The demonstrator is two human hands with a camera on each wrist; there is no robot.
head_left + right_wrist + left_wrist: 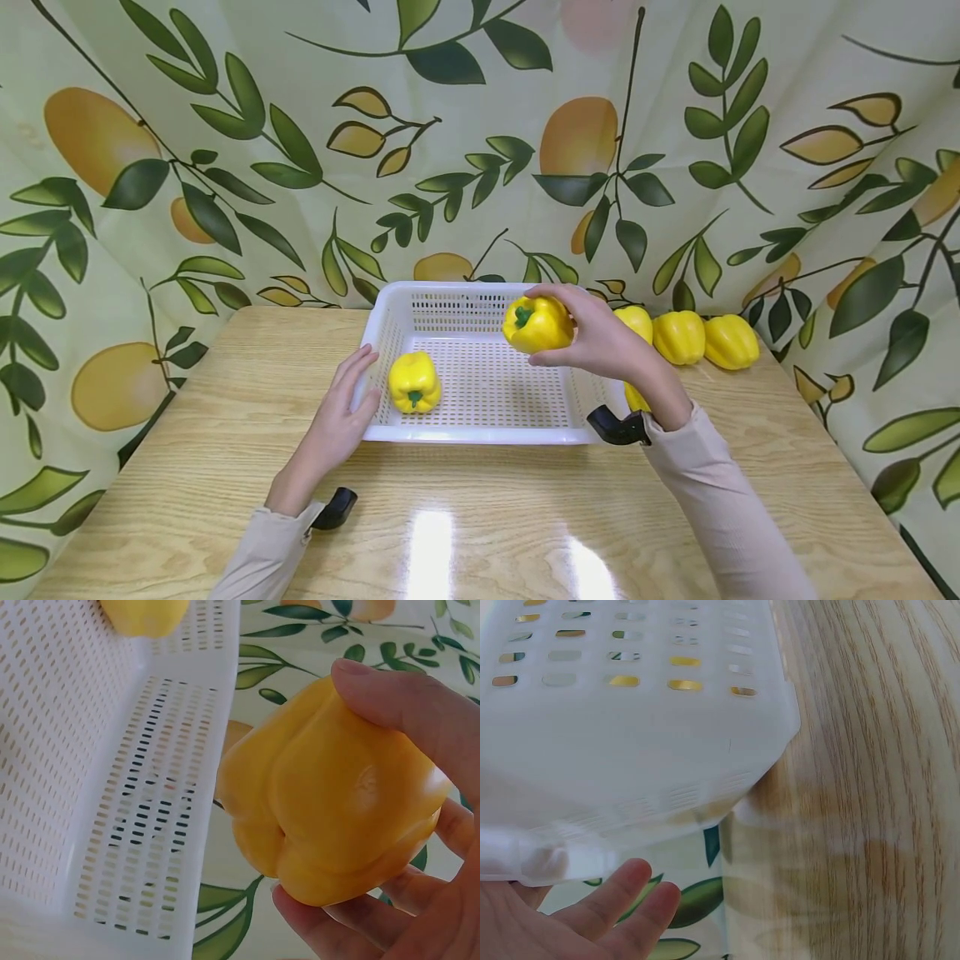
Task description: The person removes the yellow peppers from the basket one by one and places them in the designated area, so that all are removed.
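My right hand grips a yellow bell pepper above the right part of a white plastic basket. In the right wrist view, the thumb lies on one side of the pepper and the fingers on the other. A second yellow bell pepper rests inside the basket at the left, green stem toward me. My left hand is at the basket's left rim, its fingers fairly straight along the outside. The left wrist view shows two fingertips just past the basket's rim.
Several more yellow peppers stand right of the basket, among them one pepper and a rightmost pepper; others are partly hidden behind my right forearm. A leaf-and-fruit patterned curtain hangs behind the wooden table.
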